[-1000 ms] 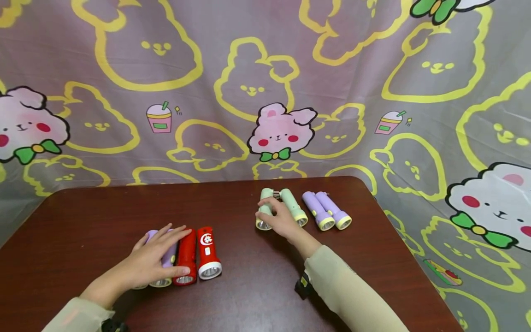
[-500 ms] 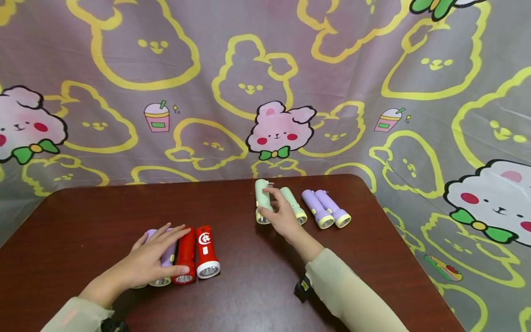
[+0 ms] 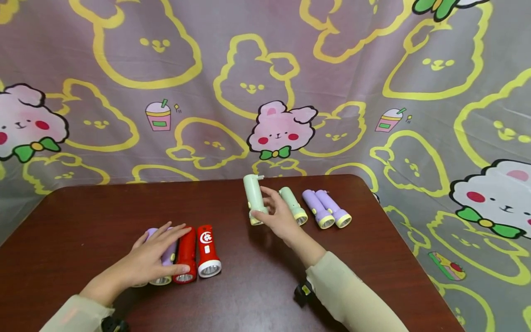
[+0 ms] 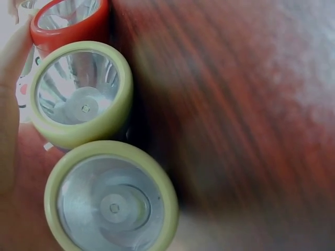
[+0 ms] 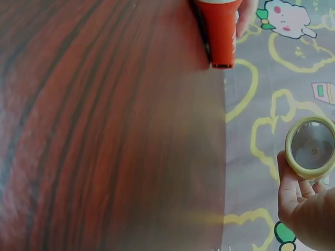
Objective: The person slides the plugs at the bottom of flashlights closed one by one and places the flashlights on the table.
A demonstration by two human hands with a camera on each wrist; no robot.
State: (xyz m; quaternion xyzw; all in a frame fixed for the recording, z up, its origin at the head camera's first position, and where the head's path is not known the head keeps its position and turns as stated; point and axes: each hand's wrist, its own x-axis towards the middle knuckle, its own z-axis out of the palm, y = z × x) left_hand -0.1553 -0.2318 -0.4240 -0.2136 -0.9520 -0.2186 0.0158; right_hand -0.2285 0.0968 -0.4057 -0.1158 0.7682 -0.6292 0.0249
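My right hand (image 3: 279,217) grips a pale green flashlight (image 3: 254,192) between thumb and fingers, its yellow-rimmed lens pointing down and toward me. In the right wrist view that lens (image 5: 313,146) shows above my fingers. My left hand (image 3: 143,266) lies with spread fingers over a row of flashlights on the left. It covers much of a purple flashlight (image 3: 169,256) and touches a red flashlight (image 3: 186,251). Two yellow-rimmed lenses show in the left wrist view, a nearer lens (image 4: 112,201) and one beyond it. Just right of the row lies a red flashlight with a white rim (image 3: 209,253).
A second green flashlight (image 3: 291,203) lies on the brown table (image 3: 257,295), right of my right hand. Beside it are two purple flashlights, a left one (image 3: 317,210) and a right one (image 3: 333,208). A patterned curtain (image 3: 199,106) hangs behind the table.
My right hand has taken the left green flashlight up off the table and moved it slightly left, away from the other green one. The left hand has stayed in place.
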